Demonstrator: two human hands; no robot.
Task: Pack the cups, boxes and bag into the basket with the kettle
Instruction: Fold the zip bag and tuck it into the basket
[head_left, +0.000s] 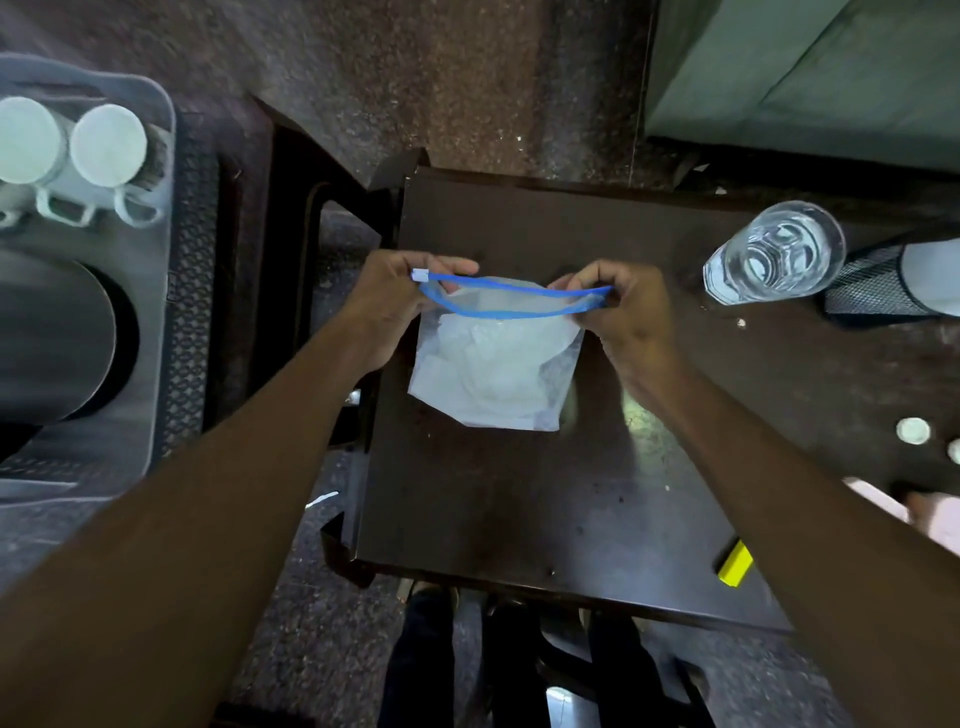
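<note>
A clear plastic bag (493, 369) with a blue zip top hangs over the dark table (519, 499), white contents inside. My left hand (387, 306) pinches the zip's left end at its white slider. My right hand (621, 317) pinches the right end. The bag's mouth gapes open between them. At the left, a grey basket (156, 270) holds a dark kettle (57, 338) and two white cups (106, 145) lying with their bases toward me.
A clear drinking glass (774, 254) and a black mesh holder (872, 286) stand on the table's right side. A yellow item (735, 564) and small white round things (912, 431) lie near the right edge. A dark chair frame (291, 218) sits between basket and table.
</note>
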